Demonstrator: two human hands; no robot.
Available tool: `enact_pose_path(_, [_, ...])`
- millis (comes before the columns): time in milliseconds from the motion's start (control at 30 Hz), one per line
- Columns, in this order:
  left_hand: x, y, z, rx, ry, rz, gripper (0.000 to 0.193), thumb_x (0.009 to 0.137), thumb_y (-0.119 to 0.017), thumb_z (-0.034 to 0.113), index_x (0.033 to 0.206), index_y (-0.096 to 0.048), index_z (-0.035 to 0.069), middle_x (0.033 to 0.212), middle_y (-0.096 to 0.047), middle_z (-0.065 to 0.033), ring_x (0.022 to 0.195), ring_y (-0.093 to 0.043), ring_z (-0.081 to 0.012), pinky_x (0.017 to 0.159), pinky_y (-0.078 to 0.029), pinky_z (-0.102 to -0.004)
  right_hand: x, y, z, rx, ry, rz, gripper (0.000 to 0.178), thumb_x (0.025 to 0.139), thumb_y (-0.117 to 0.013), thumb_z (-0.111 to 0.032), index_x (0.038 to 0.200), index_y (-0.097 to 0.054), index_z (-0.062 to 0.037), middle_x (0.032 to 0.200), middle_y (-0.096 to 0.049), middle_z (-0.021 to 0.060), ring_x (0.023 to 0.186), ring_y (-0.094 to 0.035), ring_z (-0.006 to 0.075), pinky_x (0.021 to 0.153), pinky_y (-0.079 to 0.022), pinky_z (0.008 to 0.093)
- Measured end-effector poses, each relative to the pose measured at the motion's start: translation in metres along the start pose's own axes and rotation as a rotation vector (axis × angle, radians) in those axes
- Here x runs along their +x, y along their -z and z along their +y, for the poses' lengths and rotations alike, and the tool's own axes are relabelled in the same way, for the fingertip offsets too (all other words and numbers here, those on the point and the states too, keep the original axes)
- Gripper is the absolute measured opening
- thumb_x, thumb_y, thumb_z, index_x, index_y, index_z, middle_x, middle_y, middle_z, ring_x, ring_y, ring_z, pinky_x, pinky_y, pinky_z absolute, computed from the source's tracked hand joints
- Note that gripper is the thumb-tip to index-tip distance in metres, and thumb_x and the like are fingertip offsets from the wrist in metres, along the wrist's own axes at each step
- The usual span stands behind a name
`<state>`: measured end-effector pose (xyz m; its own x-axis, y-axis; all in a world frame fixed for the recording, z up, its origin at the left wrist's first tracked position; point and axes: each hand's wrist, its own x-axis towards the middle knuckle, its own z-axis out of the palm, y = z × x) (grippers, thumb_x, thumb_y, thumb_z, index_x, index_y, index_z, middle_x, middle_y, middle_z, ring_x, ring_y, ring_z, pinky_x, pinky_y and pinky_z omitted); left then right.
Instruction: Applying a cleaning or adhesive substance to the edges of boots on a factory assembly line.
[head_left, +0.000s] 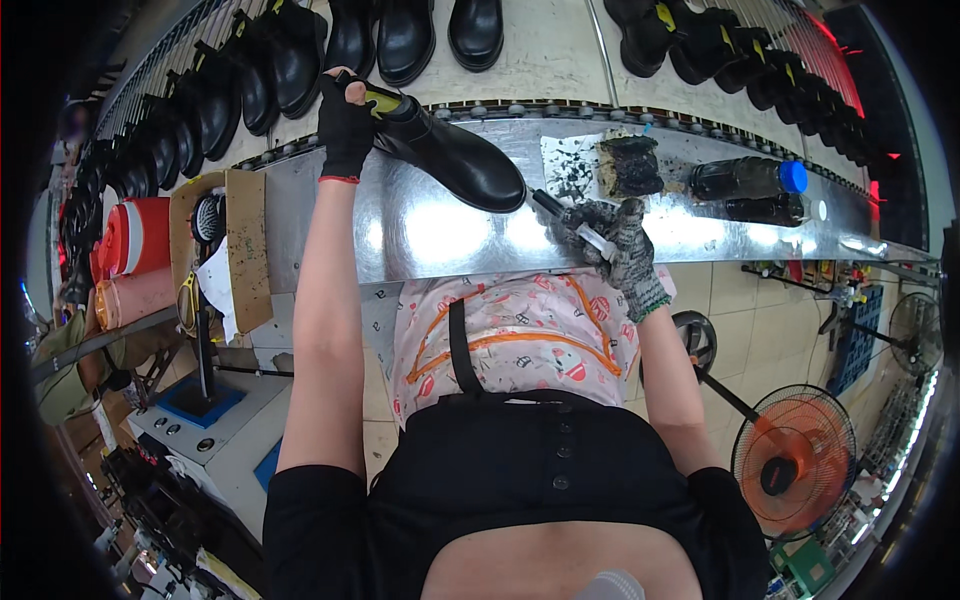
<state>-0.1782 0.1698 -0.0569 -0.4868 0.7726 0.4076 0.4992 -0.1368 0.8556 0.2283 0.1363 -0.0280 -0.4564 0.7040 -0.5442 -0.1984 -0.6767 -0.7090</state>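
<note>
Below the left hand [347, 125] and right hand [620, 240] stretches the silver desk [445, 245]. The black boot [440, 150] slants from the left hand — black-gloved, gripping its top opening — down toward the right hand. Rightward beyond the right hand lies a blue-capped dark bottle [740, 178]; just beyond that hand sits a blackened block [630, 167]. The grey-gloved right hand holds a slim dark tool [548, 203], its end beside the boot's toe.

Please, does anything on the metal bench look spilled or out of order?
Yes, black spots dot the flat white sheet visible left of the dark, rough rectangular block. They look like splashes, scattered irregularly.
</note>
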Motion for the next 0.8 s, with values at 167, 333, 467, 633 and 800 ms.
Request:
enact_pose_path(167, [-0.008, -0.006, 0.031, 0.251, -0.088, 0.092, 0.062, 0.081, -0.049, 0.066, 0.104, -0.048, 0.008, 0.082, -0.061, -0.0075, 0.073, -0.063, -0.0251, 0.063, -0.047, -0.0343, -0.012, -0.009, -0.02, -0.159, 0.017, 0.065, 0.072, 0.089, -0.033, -0.066, 0.105, -0.064, -0.0028, 0.088, -0.068, 0.0095, 0.066, -0.06, 0.0102, 0.052, -0.045, 0.0199])
enact_pose_path(333, [-0.023, -0.005, 0.061, 0.4, -0.108, 0.113, 0.072, 0.074, -0.05, 0.074, 0.104, -0.047, 0.008, 0.082, -0.061, -0.0081, 0.072, -0.064, -0.0272, 0.062, -0.047, -0.0348, 0.003, 0.012, -0.015, -0.447, 0.091, 0.165, 0.052, 0.097, -0.033, -0.048, 0.108, -0.062, -0.0068, 0.086, -0.067, 0.0034, 0.061, -0.055, 0.0102, 0.053, -0.044, 0.0239])
enact_pose_path(467, [-0.038, -0.001, 0.07, 0.405, -0.136, 0.168, 0.069, 0.072, -0.058, 0.07, 0.103, -0.047, 0.009, 0.079, -0.06, -0.0079, 0.071, -0.064, -0.0289, 0.063, -0.047, -0.0356, 0.012, 0.024, -0.011, -0.796, 0.242, 0.238, 0.035, 0.098, -0.042, -0.033, 0.111, -0.058, -0.005, 0.089, -0.065, 0.0049, 0.065, -0.056, 0.0115, 0.057, -0.045, 0.0256])
enact_pose_path(633, [-0.058, -0.001, 0.103, 0.461, -0.007, 0.12, 0.071, 0.061, -0.074, 0.062, 0.098, -0.045, 0.008, 0.077, -0.058, -0.0077, 0.069, -0.063, -0.0275, 0.061, -0.048, -0.0355, 0.03, 0.042, 0.011, -0.795, 0.533, 0.323, 0.061, 0.09, -0.036, -0.062, 0.095, -0.067, -0.01, 0.073, -0.064, 0.0012, 0.044, -0.042, 0.0044, 0.035, -0.026, 0.019])
enact_pose_path(800, [-0.084, -0.006, 0.14, 0.46, 0.095, 0.082, 0.067, 0.055, -0.087, 0.035, 0.098, -0.044, 0.006, 0.074, -0.052, -0.0037, 0.061, -0.051, -0.0138, 0.059, -0.043, -0.0265, 0.024, 0.023, -0.002, -1.067, 0.39, 0.343, 0.036, 0.082, -0.067, -0.022, 0.109, -0.055, -0.0018, 0.096, -0.062, 0.0176, 0.085, -0.059, 0.0326, 0.074, -0.048, 0.0395])
